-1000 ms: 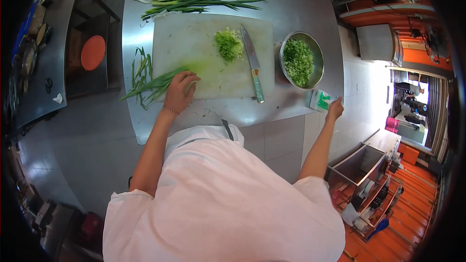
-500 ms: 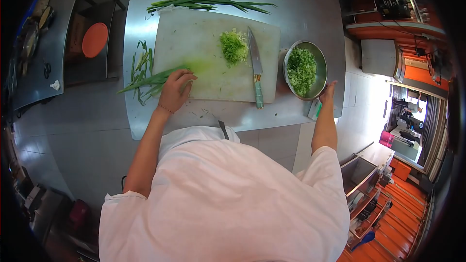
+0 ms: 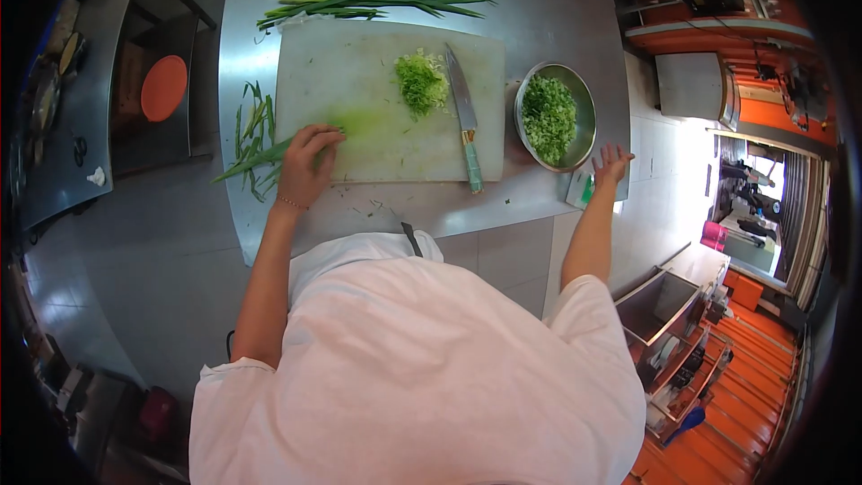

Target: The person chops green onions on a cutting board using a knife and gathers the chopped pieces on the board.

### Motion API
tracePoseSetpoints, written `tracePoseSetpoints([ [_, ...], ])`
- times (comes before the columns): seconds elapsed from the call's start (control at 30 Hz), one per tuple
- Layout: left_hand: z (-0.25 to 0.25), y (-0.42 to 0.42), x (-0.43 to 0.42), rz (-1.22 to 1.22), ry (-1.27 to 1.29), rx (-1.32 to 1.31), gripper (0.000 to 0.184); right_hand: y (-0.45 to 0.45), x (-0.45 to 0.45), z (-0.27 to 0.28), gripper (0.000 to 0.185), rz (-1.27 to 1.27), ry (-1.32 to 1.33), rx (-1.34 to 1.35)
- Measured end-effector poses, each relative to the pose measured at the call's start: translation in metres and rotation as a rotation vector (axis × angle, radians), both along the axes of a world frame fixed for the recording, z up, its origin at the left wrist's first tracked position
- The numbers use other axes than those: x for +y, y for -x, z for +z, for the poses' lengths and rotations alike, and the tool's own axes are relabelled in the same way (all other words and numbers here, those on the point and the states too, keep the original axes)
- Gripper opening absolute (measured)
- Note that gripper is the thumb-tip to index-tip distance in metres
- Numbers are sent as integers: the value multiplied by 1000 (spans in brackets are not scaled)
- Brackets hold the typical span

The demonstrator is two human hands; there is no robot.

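My left hand (image 3: 307, 166) is at the left part of the white cutting board (image 3: 368, 157), its fingers curled over a bunch of green onions (image 3: 260, 160) that sticks out past the board's left edge. A pile of chopped green onion (image 3: 422, 85) lies on the board. To its right rests a knife (image 3: 462, 108) with a green handle toward me. Right of the board stands a metal bowl (image 3: 589, 108) with chopped green onion in it. My right hand (image 3: 611, 164) is open beside the bowl's near right rim, fingers spread, palm bare.
Long whole green onions (image 3: 377, 0) lie across the back of the metal table (image 3: 539, 0). Loose green trimmings (image 3: 256, 130) are left of the board. A white and green flat object (image 3: 582, 190) lies partly under my right forearm. An orange round tray (image 3: 164, 88) sits on a lower shelf at left.
My right hand has come away from the bowl's rim and its fingers have spread. My left hand stays at the green onions. The whole view has shifted slightly.
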State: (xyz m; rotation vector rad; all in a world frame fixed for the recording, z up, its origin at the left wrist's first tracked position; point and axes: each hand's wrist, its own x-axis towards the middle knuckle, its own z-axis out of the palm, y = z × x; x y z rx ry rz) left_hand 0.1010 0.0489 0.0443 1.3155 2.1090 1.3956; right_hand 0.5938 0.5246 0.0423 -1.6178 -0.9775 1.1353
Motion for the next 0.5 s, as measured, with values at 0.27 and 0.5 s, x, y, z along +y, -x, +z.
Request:
tracePoseSetpoints([
  [0.27,-19,29,-36,228,-5,64,19,127,-191,43,22,257,-489,-206],
  [0.5,-30,24,-24,22,63,309,31,244,-332,-11,48,702,-573,-1157],
])
